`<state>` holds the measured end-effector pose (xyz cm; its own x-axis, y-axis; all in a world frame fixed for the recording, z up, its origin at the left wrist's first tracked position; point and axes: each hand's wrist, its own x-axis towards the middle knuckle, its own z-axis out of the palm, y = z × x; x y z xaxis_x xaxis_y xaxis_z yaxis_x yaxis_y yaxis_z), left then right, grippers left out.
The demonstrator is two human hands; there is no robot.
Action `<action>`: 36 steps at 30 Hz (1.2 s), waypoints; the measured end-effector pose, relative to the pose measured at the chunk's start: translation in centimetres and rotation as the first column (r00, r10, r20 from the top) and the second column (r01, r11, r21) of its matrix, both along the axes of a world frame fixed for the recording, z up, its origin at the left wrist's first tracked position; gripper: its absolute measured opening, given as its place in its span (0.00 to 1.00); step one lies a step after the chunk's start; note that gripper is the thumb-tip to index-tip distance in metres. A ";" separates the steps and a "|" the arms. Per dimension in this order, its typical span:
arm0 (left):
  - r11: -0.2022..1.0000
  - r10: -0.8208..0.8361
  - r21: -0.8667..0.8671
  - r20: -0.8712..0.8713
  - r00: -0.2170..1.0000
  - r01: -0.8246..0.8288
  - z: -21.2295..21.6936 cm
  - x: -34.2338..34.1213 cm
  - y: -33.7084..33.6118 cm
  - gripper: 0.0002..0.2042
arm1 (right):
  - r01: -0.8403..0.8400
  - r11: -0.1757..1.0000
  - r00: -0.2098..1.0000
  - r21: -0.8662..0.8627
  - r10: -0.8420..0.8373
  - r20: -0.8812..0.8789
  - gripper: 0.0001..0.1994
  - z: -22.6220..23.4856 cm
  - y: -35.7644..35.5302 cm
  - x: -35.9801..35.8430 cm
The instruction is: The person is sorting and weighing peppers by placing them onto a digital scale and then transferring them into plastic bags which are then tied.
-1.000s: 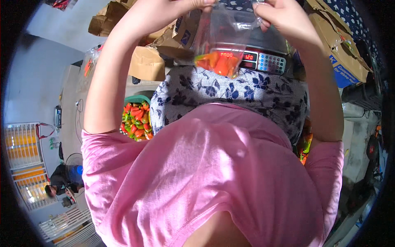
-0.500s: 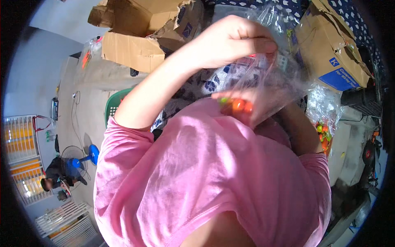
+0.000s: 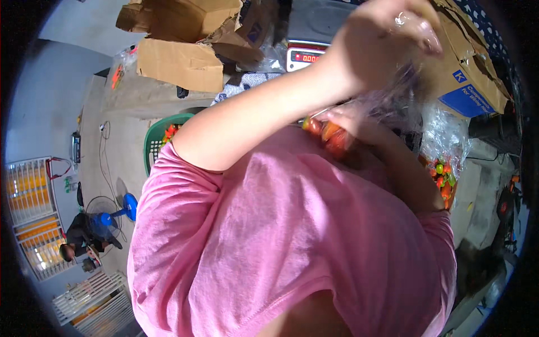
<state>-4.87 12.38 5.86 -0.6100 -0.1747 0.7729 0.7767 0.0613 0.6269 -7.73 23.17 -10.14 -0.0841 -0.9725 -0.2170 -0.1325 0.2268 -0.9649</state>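
A clear plastic bag (image 3: 387, 106) hangs slack in front of my chest, with shiny red and orange fruits (image 3: 332, 137), pepper-like in look, bunched in its lower end. My left hand (image 3: 401, 36) is raised at the upper right, its fingers closed on the bag's upper part and somewhat blurred. Low beside the fruits, my right hand (image 3: 356, 124) grips the filled end of the bag. Plastic and my left forearm partly hide it. Past my left forearm sits a digital scale (image 3: 303, 58) with a lit red display and a dark platform.
An open cardboard box (image 3: 179, 64) stands at the far left, another cardboard box (image 3: 474, 84) at the right. A green basket (image 3: 154, 140) with red fruits is by my left elbow. More fruits (image 3: 443, 178) lie near my right elbow. A person (image 3: 78, 236) and a blue fan (image 3: 129, 206) are at the left.
My left hand has moved right and upward, pulling the upper part of the bag along. The scale's display has come into view. My right hand stays low by the fruits.
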 end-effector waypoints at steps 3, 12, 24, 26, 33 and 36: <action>0.980 -0.105 0.195 0.323 0.941 0.042 -3.5 0.5 -1.7 0.12 | 0.139 0.989 0.970 -0.053 -0.125 0.210 0.23 -0.4 0.8 -0.3; 0.327 0.231 -0.945 0.051 0.972 -0.028 -7.7 2.9 -2.8 0.08 | 0.156 0.964 0.982 0.214 -0.129 -0.134 0.22 8.7 0.1 2.0; 0.895 0.354 -0.411 0.421 0.835 -0.172 -4.0 1.6 -3.7 0.18 | 0.403 0.874 0.699 -0.273 -0.486 -0.524 0.22 2.2 2.5 -2.6; 0.988 -0.017 0.124 0.695 0.719 -0.096 -6.6 4.0 -4.5 0.27 | 0.487 0.780 0.707 -0.394 -0.617 -0.347 0.20 2.2 1.9 -3.9; 0.868 -0.484 0.484 0.776 0.404 0.110 -6.9 6.3 -3.5 0.33 | 0.695 0.653 0.676 -0.301 -0.450 0.584 0.18 4.9 -2.2 -1.8; 0.994 0.056 -0.109 0.663 0.747 0.022 -8.5 5.9 -3.5 0.36 | 0.732 0.648 0.600 -0.211 -0.466 0.651 0.18 5.1 -1.9 -1.5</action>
